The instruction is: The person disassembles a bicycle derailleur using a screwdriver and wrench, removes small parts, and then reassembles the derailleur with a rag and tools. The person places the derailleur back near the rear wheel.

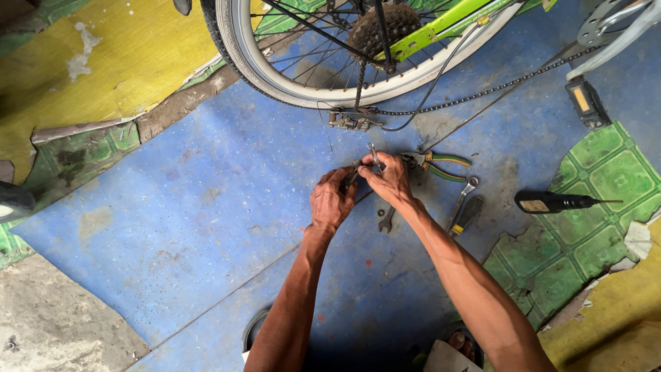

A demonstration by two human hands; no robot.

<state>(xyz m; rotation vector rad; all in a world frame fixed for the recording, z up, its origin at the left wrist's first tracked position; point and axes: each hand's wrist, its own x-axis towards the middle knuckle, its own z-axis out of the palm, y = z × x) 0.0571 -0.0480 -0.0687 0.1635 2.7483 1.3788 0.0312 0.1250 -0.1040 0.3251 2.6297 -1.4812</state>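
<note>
— What step was in hand?
— Both hands pinched a small metal part (358,172): left hand (332,201) gripping it, right hand (389,180) turning a slim wrench (374,156) on it, at six o'clock below the bicycle wheel (275,72).
— And next?
— Probably a firmer hold while turning; pliers (441,165) lay at three o'clock.

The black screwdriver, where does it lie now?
In the head view the black screwdriver lies at the right, on the green patterned mat, below the bicycle pedal, away from both hands.
</note>
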